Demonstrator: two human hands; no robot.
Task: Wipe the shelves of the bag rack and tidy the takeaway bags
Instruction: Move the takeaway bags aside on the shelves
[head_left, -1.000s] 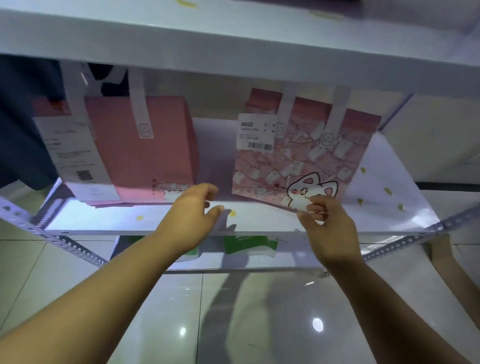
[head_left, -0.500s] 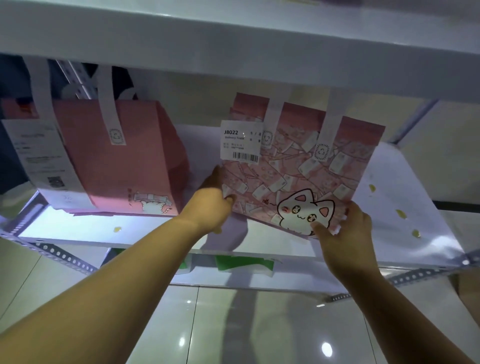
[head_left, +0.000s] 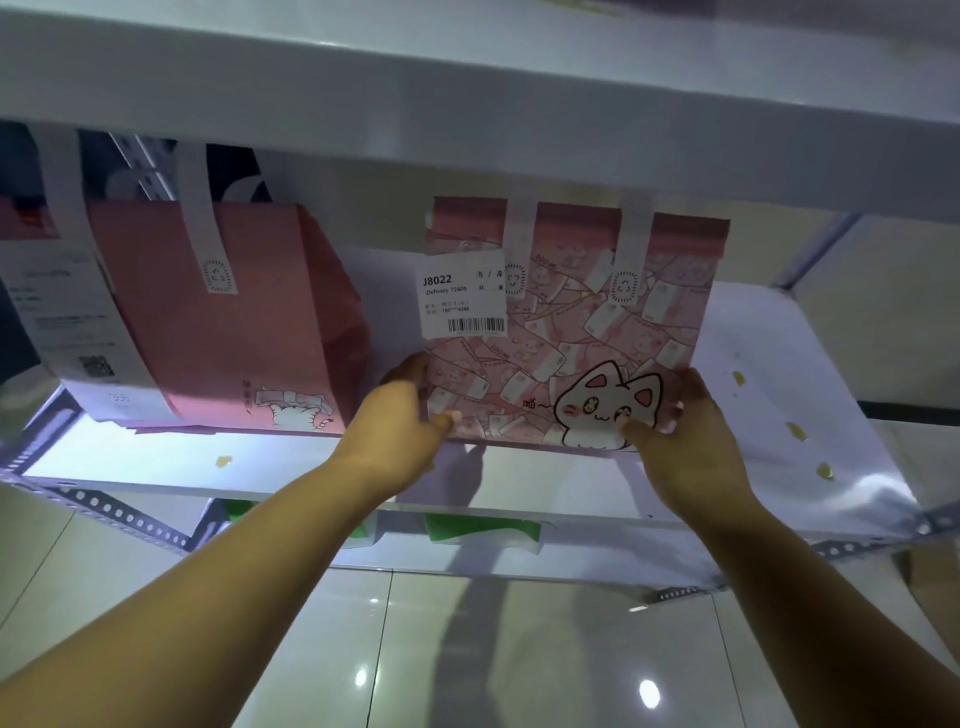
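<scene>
White metal shelf (head_left: 779, 389) is housing pink cat-printed paper bag (head_left: 571, 343). Left hand (head_left: 400, 431) and right hand (head_left: 696, 447) are pinching its lower corners, likely squaring it.

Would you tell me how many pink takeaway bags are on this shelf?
2. The plain pink bag stands at left; the cat-print bag, at right, is gripped by the left hand and right hand. A reddish edge at far left may be a third.

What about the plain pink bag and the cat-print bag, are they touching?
Apart. The head view shows a bare white gap between the plain pink bag and the cat-print bag.
</scene>
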